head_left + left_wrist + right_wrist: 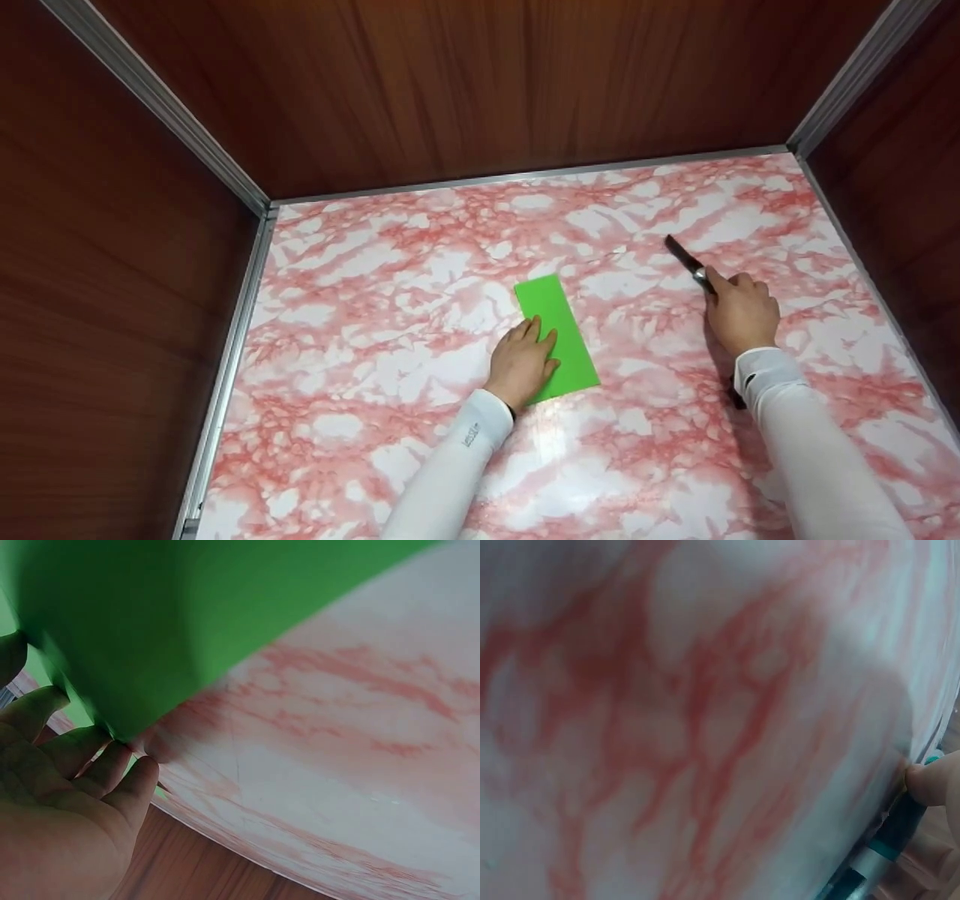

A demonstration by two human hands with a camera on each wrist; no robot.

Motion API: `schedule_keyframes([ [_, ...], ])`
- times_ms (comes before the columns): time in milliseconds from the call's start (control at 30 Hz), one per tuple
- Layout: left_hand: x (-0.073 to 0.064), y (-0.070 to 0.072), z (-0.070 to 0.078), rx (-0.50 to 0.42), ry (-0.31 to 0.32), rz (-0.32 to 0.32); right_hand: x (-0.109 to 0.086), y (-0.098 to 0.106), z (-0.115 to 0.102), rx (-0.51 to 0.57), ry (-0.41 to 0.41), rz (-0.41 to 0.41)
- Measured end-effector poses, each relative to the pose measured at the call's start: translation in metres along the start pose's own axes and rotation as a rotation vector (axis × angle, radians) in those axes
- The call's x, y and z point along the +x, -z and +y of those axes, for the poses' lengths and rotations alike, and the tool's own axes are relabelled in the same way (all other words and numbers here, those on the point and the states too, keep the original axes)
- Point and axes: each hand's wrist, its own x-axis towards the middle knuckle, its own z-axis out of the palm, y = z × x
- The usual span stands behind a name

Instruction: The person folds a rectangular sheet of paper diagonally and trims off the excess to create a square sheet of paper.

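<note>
A bright green rectangular sheet [572, 345] lies slanted on the tabletop, like paper or thin card. My left hand [522, 363] rests on its left side with the fingers spread. Seen from the left wrist, the fingertips of that hand [71, 795] meet the edge of the green sheet [142, 622]. Off to the right, my right hand [742, 311] holds a slim, dark, knife-like tool [681, 253] with a silver band, its free end pointing away and leftward. In the right wrist view the thumb lies along the tool [870, 862], and the palm is mostly hidden.
The table [360, 337] has a red-and-white marbled top. Dark wood-grain panels with metal edging stand at the back [450, 90], the left [112, 300] and the right [892, 195]. Both forearms wear white sleeves [817, 450]. Light glares off the tabletop below the sheet.
</note>
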Motion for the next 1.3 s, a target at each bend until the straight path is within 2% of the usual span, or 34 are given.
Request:
schedule_keyframes([
  [367, 0.000, 0.000, 0.000, 0.016, -0.007, 0.013, -0.001, 0.001, -0.008, 0.033, -0.010, 0.013],
  [467, 0.000, 0.001, 0.000, 0.017, -0.001, 0.000, 0.001, -0.001, -0.018, 0.053, 0.034, 0.011],
  [567, 0.000, 0.001, 0.000, 0.013, 0.005, -0.012, 0.000, -0.008, -0.037, 0.038, 0.193, -0.019],
  [733, 0.002, 0.002, 0.000, 0.015, -0.005, -0.018, -0.015, -0.026, -0.080, -0.015, 0.542, -0.181],
  [800, 0.003, 0.003, -0.001, 0.019, -0.014, -0.024, -0.022, -0.033, -0.097, -0.007, 0.624, -0.245],
  [900, 0.005, 0.004, -0.002, 0.031, -0.024, -0.041, -0.031, -0.040, -0.120, 0.018, 0.688, -0.308],
  [1100, 0.009, 0.009, -0.008, 0.069, -0.055, -0.103, -0.037, -0.051, -0.149, 0.049, 0.725, -0.368],
  [1300, 0.010, 0.012, -0.013, 0.091, -0.094, -0.153, -0.040, -0.056, -0.161, 0.050, 0.677, -0.442],
])
